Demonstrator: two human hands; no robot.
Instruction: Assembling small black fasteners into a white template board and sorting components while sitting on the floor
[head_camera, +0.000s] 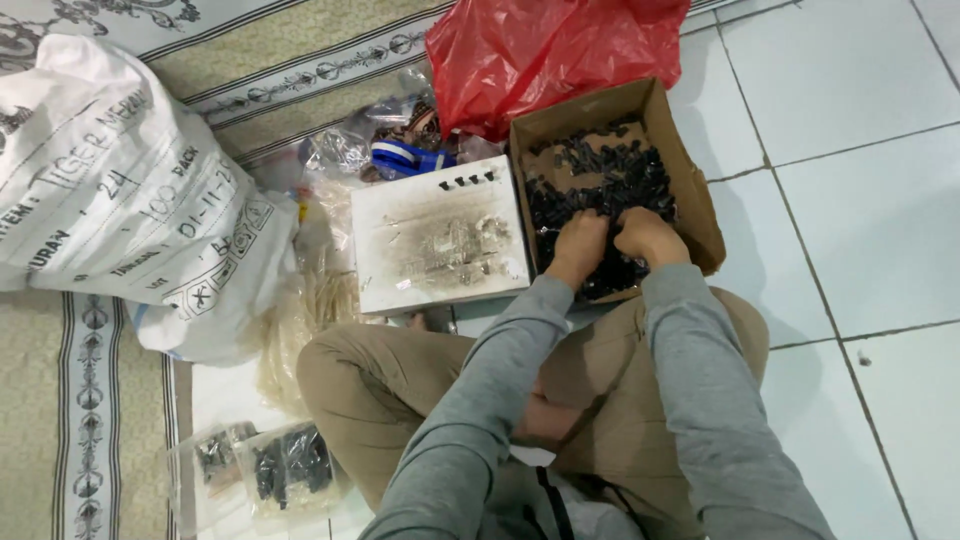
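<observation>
An open cardboard box (688, 180) sits on the floor in front of my crossed legs, filled with several small black plastic parts (610, 180). My left hand (580, 245) and my right hand (650, 236) both reach into the near end of the box, fingers curled down among the black parts. What the fingers hold is hidden. Left of the box lies a worn white square board (440, 240) with a short row of black parts (468, 182) near its far edge.
A red plastic bag (555, 55) lies behind the box. A large white sack (120, 190) stands at left on a patterned mat (270, 60). Clear bags of parts (290, 468) lie near my left knee. White floor tiles (860, 200) spread to the right.
</observation>
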